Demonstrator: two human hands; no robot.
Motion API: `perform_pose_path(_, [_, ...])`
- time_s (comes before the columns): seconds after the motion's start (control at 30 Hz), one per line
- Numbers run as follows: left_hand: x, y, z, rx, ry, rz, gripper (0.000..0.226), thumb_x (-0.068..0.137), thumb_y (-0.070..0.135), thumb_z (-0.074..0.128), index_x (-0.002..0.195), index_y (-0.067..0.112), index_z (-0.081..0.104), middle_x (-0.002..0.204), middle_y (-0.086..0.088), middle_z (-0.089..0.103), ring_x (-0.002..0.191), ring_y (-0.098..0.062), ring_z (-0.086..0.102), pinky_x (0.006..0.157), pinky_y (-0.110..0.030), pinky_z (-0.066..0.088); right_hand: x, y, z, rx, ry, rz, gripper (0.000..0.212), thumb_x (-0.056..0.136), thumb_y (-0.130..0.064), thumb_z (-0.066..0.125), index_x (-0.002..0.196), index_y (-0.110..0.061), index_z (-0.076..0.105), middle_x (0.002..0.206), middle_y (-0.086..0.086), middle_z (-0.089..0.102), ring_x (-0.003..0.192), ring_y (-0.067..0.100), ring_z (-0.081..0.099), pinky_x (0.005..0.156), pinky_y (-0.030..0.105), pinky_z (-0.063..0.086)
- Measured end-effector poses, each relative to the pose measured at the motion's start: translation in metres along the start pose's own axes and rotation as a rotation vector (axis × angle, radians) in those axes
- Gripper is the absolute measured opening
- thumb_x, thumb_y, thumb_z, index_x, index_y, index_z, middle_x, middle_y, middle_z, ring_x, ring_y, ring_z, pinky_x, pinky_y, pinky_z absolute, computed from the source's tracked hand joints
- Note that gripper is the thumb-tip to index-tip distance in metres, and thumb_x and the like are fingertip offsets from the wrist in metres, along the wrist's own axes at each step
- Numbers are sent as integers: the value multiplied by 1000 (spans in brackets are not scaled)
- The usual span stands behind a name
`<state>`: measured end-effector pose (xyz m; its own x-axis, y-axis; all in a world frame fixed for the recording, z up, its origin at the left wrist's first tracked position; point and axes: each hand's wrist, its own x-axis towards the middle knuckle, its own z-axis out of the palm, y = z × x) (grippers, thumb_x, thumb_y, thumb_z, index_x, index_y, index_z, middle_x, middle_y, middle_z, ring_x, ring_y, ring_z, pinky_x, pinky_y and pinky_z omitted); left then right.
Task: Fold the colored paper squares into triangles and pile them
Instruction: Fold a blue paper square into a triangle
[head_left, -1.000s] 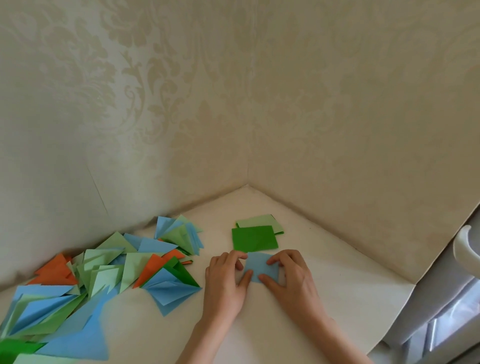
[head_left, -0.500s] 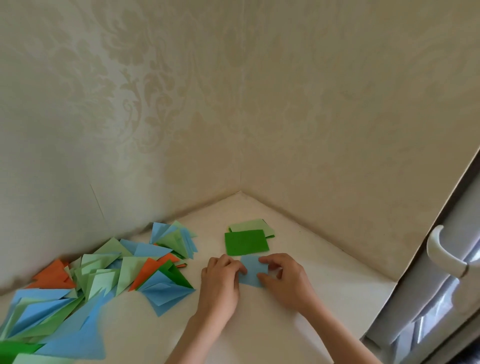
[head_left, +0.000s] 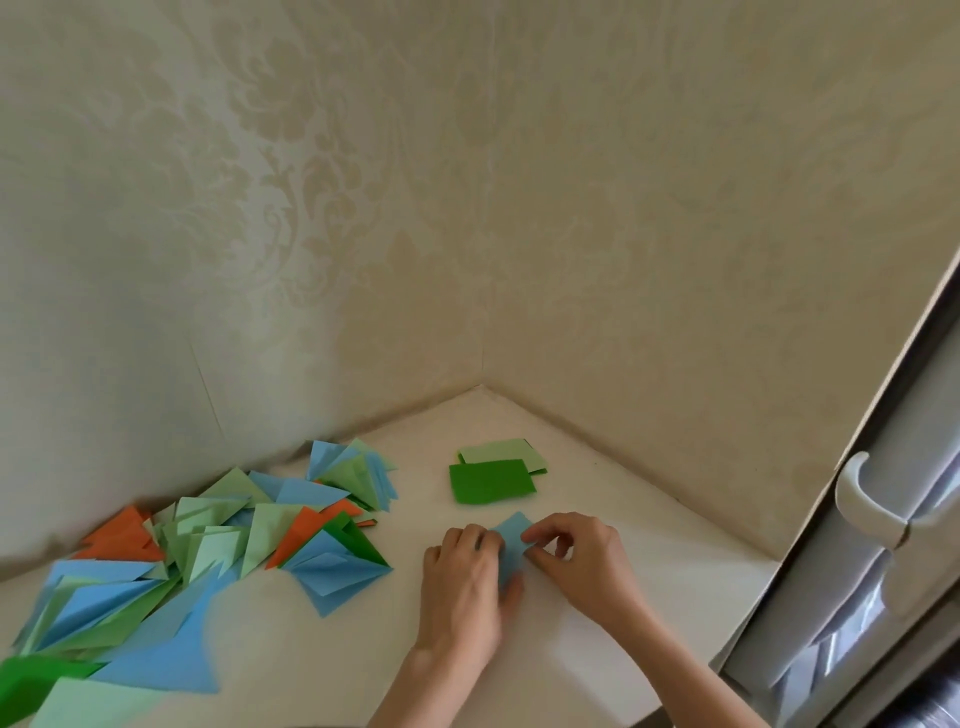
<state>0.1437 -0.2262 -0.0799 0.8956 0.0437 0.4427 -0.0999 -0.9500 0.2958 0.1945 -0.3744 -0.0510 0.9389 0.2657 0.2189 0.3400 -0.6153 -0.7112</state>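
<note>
A small blue paper square (head_left: 511, 545) lies on the white tabletop (head_left: 597, 499) between my hands, partly hidden by them. My left hand (head_left: 465, 587) lies on its left side, fingers over the paper and thumb at its lower edge. My right hand (head_left: 576, 558) pinches its right corner with curled fingers. Just beyond lies a small stack of unfolded squares, dark green (head_left: 491, 481) on top and light green (head_left: 506, 451) beneath. A loose pile of folded triangles (head_left: 234, 540) in blue, green and orange spreads across the left.
Patterned wallpapered walls (head_left: 467, 234) meet in a corner right behind the stack. A white window frame with a handle (head_left: 857, 499) stands at the right, beyond the table's right edge. More folded paper (head_left: 78, 691) reaches the bottom left corner.
The blue paper has turned so a corner points away from me. My right hand now pinches its right corner. The view has shifted left and down slightly.
</note>
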Motion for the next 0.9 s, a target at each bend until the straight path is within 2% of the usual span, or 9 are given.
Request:
perform_pose_path(0.07, [-1, -2, -3, -38, -7, 4, 19, 68, 27, 79, 76, 26, 62, 76, 11, 60, 71, -13, 60, 59, -26, 45, -2, -2, -2, -64, -31, -40, 18, 78, -23, 75, 81, -39, 68, 78, -13, 59, 68, 4, 51, 61, 11, 38])
perform_pose_path(0.17, [-5, -8, -7, -131, -9, -12, 9, 79, 17, 69, 78, 24, 64, 80, 10, 63, 78, -13, 59, 67, -26, 43, -2, -3, -3, -170, -73, -95, 14, 81, -34, 73, 94, -37, 71, 85, -16, 47, 76, -2, 48, 63, 11, 36])
perform_pose_path(0.23, [-8, -17, -10, -167, -2, -39, 6, 82, 17, 67, 79, 22, 66, 82, 10, 63, 80, -15, 56, 70, -28, 43, -2, -2, 1, -203, -96, -120, 16, 81, -40, 72, 97, -36, 72, 88, -15, 45, 79, 2, 48, 63, 11, 36])
perform_pose_path(0.37, [-11, -35, -15, -241, 28, -112, 9, 78, 11, 73, 75, 19, 69, 78, 11, 61, 76, -10, 45, 69, -18, 35, -3, 0, 7, -218, -127, -131, 16, 83, -43, 69, 93, -32, 75, 87, -12, 45, 83, 5, 47, 64, 10, 34])
perform_pose_path(0.53, [-10, -41, -16, -301, 34, -213, 13, 78, 6, 69, 78, 19, 65, 76, 14, 55, 77, -8, 48, 67, -14, 34, -3, -1, 16, -187, -131, -101, 17, 84, -44, 67, 85, -29, 74, 89, -13, 50, 85, 5, 50, 68, 9, 35])
perform_pose_path(0.63, [-9, -31, -13, -296, 64, -211, 11, 82, 16, 68, 84, 23, 59, 79, 13, 53, 78, -8, 47, 68, -17, 35, -2, -4, 22, -191, -116, -68, 15, 84, -47, 65, 73, -37, 63, 87, -13, 52, 83, 4, 52, 72, 18, 40])
perform_pose_path(0.73, [-7, -23, -7, -270, 131, -215, 14, 82, 19, 71, 84, 20, 57, 78, 10, 52, 75, -12, 46, 66, -22, 39, 0, -7, 26, -228, -105, -35, 23, 85, -51, 62, 68, -40, 51, 86, -14, 52, 82, 6, 51, 75, 23, 41])
perform_pose_path(0.9, [-6, -24, -1, -263, 157, -226, 19, 78, 17, 75, 88, 19, 59, 81, 6, 56, 76, -14, 50, 66, -30, 47, 2, -7, 31, -257, -75, -15, 28, 81, -61, 60, 68, -37, 51, 85, -14, 52, 83, 7, 51, 76, 23, 41])
